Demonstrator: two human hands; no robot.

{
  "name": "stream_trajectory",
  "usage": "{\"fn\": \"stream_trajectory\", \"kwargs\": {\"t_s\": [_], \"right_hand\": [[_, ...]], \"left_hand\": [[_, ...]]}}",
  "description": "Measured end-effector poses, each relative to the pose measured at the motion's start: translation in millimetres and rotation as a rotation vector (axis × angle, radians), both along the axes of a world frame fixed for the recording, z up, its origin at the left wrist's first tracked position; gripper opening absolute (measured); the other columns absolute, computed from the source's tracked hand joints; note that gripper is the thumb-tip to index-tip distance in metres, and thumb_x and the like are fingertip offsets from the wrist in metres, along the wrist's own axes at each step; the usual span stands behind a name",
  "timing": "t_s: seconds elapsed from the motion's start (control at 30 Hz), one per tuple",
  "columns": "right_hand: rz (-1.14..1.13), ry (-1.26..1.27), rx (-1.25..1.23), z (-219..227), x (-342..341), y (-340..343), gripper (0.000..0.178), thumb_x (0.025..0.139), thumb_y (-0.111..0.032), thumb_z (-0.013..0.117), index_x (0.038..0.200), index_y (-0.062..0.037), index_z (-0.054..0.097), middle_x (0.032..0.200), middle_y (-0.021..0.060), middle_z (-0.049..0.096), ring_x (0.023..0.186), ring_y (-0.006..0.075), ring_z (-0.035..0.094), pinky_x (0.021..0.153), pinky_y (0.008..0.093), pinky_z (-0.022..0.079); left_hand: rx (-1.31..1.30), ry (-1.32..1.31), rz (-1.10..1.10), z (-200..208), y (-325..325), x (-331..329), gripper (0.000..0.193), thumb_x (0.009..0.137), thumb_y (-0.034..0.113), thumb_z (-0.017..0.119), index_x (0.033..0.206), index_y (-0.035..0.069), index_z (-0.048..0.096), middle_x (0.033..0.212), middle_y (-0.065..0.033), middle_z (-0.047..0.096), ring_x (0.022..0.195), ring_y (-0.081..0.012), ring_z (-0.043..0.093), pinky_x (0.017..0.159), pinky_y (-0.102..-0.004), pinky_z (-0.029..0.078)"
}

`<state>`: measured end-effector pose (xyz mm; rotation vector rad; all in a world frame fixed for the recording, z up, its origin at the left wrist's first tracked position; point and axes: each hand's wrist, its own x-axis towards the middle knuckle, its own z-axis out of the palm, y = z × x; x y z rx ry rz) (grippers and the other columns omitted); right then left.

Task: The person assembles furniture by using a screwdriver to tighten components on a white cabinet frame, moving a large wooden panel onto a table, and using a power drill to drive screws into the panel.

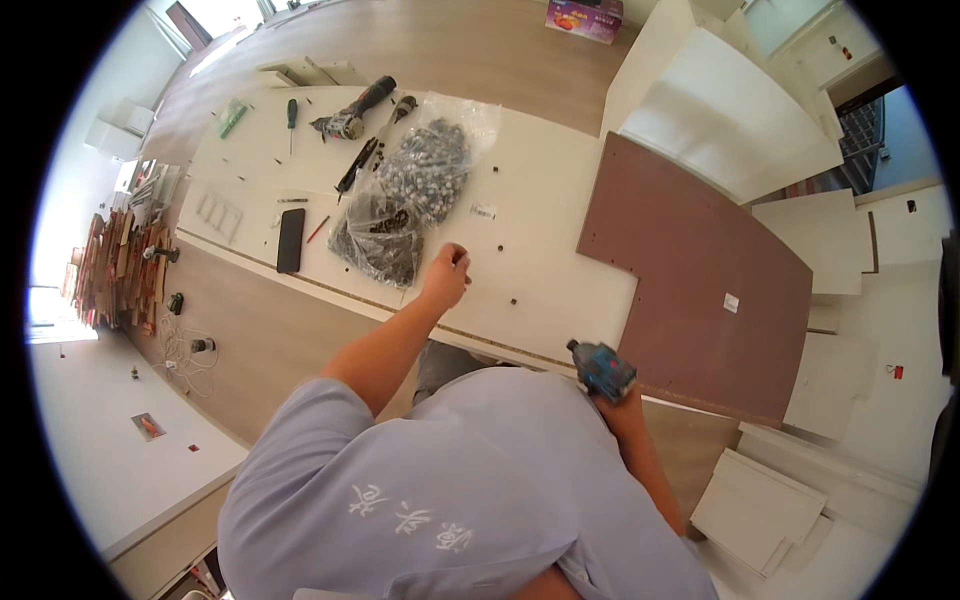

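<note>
My right hand [624, 408] grips a blue and black cordless driver [602, 370] at the near edge of a large white panel [555, 215]. Over the same panel, my left hand [447, 277] has its fingers curled together; anything small between them is hidden. Just beyond it lie two clear plastic bags: one of dark small hardware [378, 245] and one of silvery fittings [428, 170]. Several small dark fittings, such as this one [501, 248], sit in the panel to the right of my left hand.
On the panel's left half are a black phone [290, 240], a red pencil [318, 229], a screwdriver [292, 115] and another drill [350, 115]. A brown panel [700, 270] adjoins on the right. White boards [730, 110] stand behind it; wood strips [120, 265] are stacked far left.
</note>
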<state>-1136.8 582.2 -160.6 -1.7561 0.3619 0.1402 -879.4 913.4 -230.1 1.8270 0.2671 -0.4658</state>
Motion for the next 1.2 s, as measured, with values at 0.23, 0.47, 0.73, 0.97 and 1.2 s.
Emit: {"fn": "stream_trajectory", "kwargs": {"t_s": [0.23, 0.47, 0.73, 0.97, 1.2], "right_hand": [[0.095, 0.194, 0.242, -11.6, 42.1, 1.7, 0.057, 0.075, 0.003, 0.068, 0.132, 0.0026, 0.06, 0.113, 0.0154, 0.075, 0.096, 0.0219, 0.072, 0.083, 0.0362, 0.061], [0.122, 0.281, 0.365, 24.8, 64.5, -13.6, 0.053, 0.076, 0.005, 0.068, 0.128, -0.0001, 0.065, 0.111, 0.0129, 0.077, 0.102, 0.0212, 0.073, 0.083, 0.0358, 0.061], [0.188, 0.312, 0.413, 41.1, 68.9, -24.8, 0.059, 0.071, 0.004, 0.065, 0.13, 0.0009, 0.063, 0.111, 0.0145, 0.076, 0.101, 0.0237, 0.073, 0.08, 0.0363, 0.061], [0.152, 0.28, 0.39, 41.7, 51.4, -42.2, 0.052, 0.075, 0.006, 0.069, 0.127, 0.0005, 0.067, 0.11, 0.0128, 0.077, 0.103, 0.0217, 0.073, 0.085, 0.0357, 0.061], [0.082, 0.266, 0.519, 57.4, 44.6, -51.4, 0.056, 0.072, 0.006, 0.065, 0.128, 0.0014, 0.066, 0.109, 0.0165, 0.076, 0.099, 0.0245, 0.073, 0.083, 0.0371, 0.062]], "left_hand": [[0.083, -0.021, -0.647, -12.4, -38.0, -73.6, 0.022, 0.098, 0.016, 0.069, 0.117, 0.004, 0.07, 0.101, -0.0099, 0.074, 0.086, -0.0181, 0.069, 0.078, -0.0333, 0.057], [-0.161, 0.312, -0.641, 33.8, -65.2, -64.3, 0.04, 0.094, 0.008, 0.071, 0.133, 0.002, 0.068, 0.117, -0.009, 0.074, 0.104, -0.016, 0.067, 0.094, -0.0316, 0.055], [-0.047, -0.043, -0.964, 88.8, -85.9, -66.8, 0.039, 0.093, 0.007, 0.069, 0.132, 0.006, 0.07, 0.11, -0.0121, 0.075, 0.102, -0.0196, 0.07, 0.097, -0.0338, 0.054], [0.15, -0.201, -1.101, 115.7, -110.0, -65.5, 0.028, 0.093, 0.017, 0.071, 0.119, 0.007, 0.074, 0.105, -0.0152, 0.074, 0.096, -0.0307, 0.071, 0.089, -0.0411, 0.055], [0.138, -0.374, -1.187, 110.3, -128.8, -58.2, 0.027, 0.093, 0.022, 0.072, 0.115, 0.007, 0.075, 0.101, -0.017, 0.073, 0.092, -0.0368, 0.068, 0.086, -0.045, 0.055]]}}
